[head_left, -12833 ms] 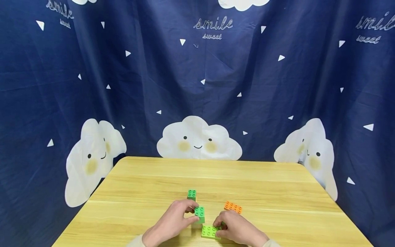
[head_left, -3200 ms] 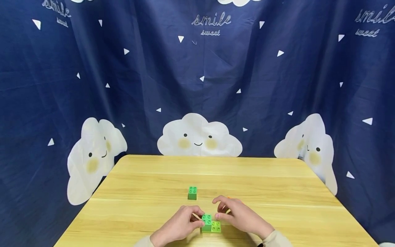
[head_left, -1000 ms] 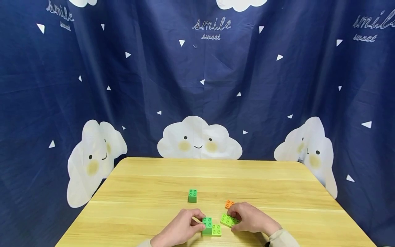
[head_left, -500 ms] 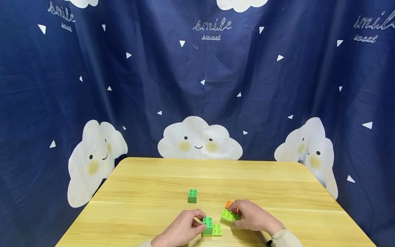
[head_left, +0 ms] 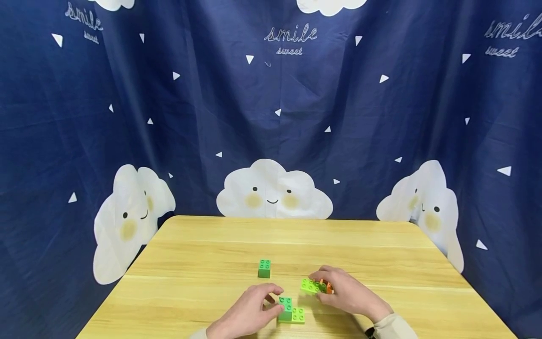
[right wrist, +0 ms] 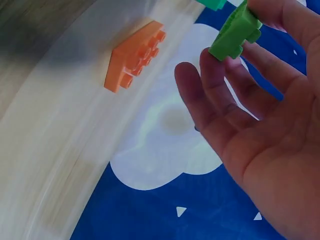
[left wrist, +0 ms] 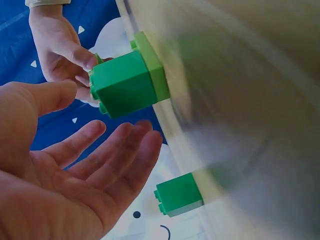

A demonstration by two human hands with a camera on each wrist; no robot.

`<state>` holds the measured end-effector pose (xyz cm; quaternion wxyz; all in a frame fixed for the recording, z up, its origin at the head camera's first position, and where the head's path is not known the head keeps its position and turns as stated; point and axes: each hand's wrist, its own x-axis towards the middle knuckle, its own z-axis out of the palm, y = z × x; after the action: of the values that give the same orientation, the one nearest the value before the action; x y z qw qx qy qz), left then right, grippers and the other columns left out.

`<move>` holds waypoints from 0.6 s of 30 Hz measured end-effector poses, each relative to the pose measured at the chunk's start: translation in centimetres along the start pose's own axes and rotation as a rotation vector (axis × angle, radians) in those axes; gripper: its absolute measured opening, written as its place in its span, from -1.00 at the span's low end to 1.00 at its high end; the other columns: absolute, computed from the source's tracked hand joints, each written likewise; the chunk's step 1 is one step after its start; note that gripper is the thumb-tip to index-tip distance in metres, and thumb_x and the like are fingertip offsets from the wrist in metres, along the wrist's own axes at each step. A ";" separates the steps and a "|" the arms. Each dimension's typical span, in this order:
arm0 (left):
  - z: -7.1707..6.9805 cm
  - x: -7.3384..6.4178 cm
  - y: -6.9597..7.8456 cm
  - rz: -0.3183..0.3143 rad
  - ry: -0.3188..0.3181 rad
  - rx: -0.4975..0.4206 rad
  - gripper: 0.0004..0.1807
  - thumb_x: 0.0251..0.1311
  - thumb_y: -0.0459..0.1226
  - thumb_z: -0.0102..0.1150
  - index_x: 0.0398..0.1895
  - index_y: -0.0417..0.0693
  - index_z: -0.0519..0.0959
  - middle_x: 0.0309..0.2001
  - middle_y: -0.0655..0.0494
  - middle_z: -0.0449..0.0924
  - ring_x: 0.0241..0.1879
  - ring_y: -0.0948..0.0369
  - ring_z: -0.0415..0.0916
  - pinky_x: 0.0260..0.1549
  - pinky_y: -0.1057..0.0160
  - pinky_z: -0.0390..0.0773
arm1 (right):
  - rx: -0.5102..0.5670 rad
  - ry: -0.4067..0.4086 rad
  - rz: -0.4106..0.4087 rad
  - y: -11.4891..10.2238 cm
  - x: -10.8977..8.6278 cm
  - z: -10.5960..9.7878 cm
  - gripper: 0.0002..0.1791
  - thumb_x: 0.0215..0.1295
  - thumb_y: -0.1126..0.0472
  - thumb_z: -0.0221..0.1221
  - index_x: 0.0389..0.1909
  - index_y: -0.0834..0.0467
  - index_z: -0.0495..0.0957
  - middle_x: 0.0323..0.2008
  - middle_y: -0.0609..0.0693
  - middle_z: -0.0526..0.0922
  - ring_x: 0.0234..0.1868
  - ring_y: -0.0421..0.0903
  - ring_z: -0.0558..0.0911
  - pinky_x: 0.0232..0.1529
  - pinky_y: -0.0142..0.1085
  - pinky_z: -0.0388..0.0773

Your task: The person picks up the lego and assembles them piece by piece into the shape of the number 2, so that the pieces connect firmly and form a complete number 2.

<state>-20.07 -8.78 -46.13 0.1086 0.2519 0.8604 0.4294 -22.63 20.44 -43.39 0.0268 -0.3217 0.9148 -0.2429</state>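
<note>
My right hand (head_left: 349,292) pinches a lime green toy brick (head_left: 309,285) between thumb and fingers, raised off the table; the right wrist view has this brick (right wrist: 236,31) tilted at the fingertips. A green block (head_left: 285,309) sits on the left half of another lime brick (head_left: 298,316), whose right studs show. Beside that stack is my left hand (head_left: 247,310), its fingers spread and holding nothing. In the left wrist view a gap shows between this hand (left wrist: 100,165) and the stacked green block (left wrist: 124,82).
An orange brick (right wrist: 132,57) lies on the table, partly hidden behind the right hand in the head view. A second green block (head_left: 264,269) stands alone farther back. The wooden table (head_left: 203,249) ends at a dark blue cloud-print curtain (head_left: 237,94).
Over the last second, the right hand has raised the second lime brick and moved it slightly away from me. My left fingers have loosened from the green block, which was added to its lime brick earlier.
</note>
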 end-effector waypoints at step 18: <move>-0.5 -0.1 0.7 0.074 0.193 0.115 -0.61 0.38 -0.05 0.28 0.13 -0.08 0.64 0.08 0.06 0.69 0.09 0.04 0.59 -0.06 0.17 0.64 | 0.005 0.176 -0.101 -1.3 0.1 0.5 -0.61 0.35 0.11 0.36 0.15 0.09 0.61 0.03 -0.02 0.73 -0.02 -0.20 0.67 0.00 -0.17 0.69</move>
<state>-19.97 -8.83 -45.26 -0.0053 0.2469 0.8803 0.4051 -21.84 19.23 -43.22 -0.0650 -0.3446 0.8957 -0.2736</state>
